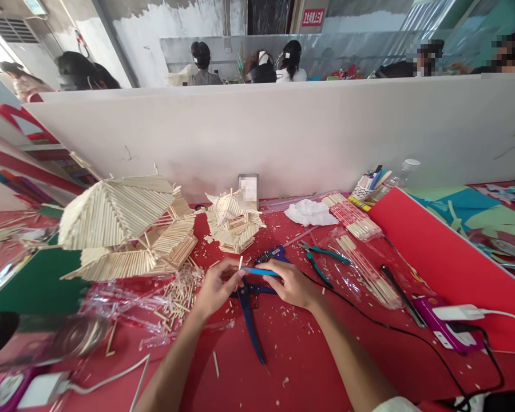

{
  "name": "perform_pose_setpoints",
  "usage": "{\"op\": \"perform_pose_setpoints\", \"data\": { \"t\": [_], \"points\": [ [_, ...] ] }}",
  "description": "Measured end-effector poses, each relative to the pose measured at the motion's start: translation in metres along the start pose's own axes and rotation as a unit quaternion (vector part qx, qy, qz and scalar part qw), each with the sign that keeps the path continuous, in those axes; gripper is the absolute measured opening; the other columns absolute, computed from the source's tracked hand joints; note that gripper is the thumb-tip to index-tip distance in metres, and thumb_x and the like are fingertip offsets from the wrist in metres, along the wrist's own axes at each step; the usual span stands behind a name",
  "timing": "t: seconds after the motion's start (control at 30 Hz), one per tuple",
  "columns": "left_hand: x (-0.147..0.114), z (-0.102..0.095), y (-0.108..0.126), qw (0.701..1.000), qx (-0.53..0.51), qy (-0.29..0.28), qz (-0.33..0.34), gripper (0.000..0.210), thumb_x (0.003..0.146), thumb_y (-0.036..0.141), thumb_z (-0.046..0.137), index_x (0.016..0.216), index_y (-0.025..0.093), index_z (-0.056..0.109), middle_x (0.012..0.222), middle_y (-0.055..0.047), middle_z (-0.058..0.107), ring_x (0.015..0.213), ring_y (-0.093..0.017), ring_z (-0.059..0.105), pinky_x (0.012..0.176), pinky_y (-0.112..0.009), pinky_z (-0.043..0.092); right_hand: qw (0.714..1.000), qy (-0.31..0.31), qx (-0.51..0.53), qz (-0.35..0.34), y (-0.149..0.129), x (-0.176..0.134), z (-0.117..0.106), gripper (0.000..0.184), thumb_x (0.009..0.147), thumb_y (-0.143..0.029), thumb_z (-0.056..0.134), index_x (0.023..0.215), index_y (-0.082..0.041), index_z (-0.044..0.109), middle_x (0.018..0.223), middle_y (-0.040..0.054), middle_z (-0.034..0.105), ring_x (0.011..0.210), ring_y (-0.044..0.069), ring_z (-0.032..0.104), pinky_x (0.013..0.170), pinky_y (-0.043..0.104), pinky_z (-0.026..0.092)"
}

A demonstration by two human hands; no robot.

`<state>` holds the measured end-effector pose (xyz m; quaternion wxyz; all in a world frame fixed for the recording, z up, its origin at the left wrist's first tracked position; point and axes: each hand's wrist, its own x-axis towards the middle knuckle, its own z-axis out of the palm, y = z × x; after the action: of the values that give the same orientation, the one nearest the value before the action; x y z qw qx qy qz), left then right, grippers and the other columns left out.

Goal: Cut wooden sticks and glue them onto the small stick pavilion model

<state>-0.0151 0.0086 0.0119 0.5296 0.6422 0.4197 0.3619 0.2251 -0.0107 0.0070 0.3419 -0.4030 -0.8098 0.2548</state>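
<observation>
A short wooden stick (241,262) stands upright, pinched between the thumb and fingers of my left hand (217,287). My right hand (292,284) grips a slim blue pen-like tool (260,271); its tip meets the stick, and I cannot tell its exact kind. Below both hands lie dark blue hand cutters (249,326), partly hidden by my fingers. Just beyond is a blue glue gun (276,252). Behind my left hand stand a small pagoda model (235,229) of sticks and a larger one (118,214). Loose stick pieces (178,300) are heaped beside my left wrist.
Green-handled pliers (320,260) and bundles of sticks in wrappers (367,272) lie to the right. A black cable (369,321) runs to a purple power strip (448,326). A red board (446,257) leans at right; a white partition (283,131) closes the back.
</observation>
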Motion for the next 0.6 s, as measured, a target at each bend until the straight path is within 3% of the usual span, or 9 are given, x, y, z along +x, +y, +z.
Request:
{"op": "perform_pose_setpoints", "data": {
  "t": [0.23, 0.4, 0.6],
  "points": [
    [0.000, 0.010, -0.002, 0.998, -0.043, -0.052, -0.008, 0.036, 0.092, 0.050, 0.068, 0.105, 0.017, 0.063, 0.081, -0.004, 0.074, 0.066, -0.016, 0.069, 0.059, -0.024, 0.051, 0.998, -0.029, 0.033, 0.053, -0.006, 0.000, 0.015, 0.030, 0.104, -0.035, 0.055, 0.132, -0.028, 0.061, 0.121, 0.0047, 0.077, 0.107, 0.021, 0.074, 0.091, 0.031, 0.056],
    [0.000, 0.010, -0.002, 0.995, -0.095, -0.033, -0.016, 0.046, 0.092, 0.051, 0.070, 0.119, 0.018, 0.053, 0.086, -0.007, 0.076, 0.065, -0.016, 0.070, 0.057, -0.023, 0.051, 0.999, 0.006, 0.034, 0.017, 0.000, 0.000, 0.016, 0.042, 0.106, -0.029, 0.047, 0.147, -0.031, 0.054, 0.138, 0.0051, 0.070, 0.121, 0.021, 0.069, 0.101, 0.033, 0.054],
    [-0.002, 0.004, 0.002, 0.993, -0.111, -0.042, -0.019, 0.060, 0.093, 0.051, 0.069, 0.138, 0.018, 0.045, 0.088, -0.008, 0.077, 0.063, -0.015, 0.070, 0.053, -0.022, 0.051, 1.000, 0.003, -0.003, 0.011, 0.007, -0.004, 0.014, 0.041, 0.109, -0.029, 0.038, 0.146, -0.027, 0.054, 0.137, 0.0080, 0.069, 0.123, 0.022, 0.067, 0.103, 0.037, 0.054]
  ]
}}
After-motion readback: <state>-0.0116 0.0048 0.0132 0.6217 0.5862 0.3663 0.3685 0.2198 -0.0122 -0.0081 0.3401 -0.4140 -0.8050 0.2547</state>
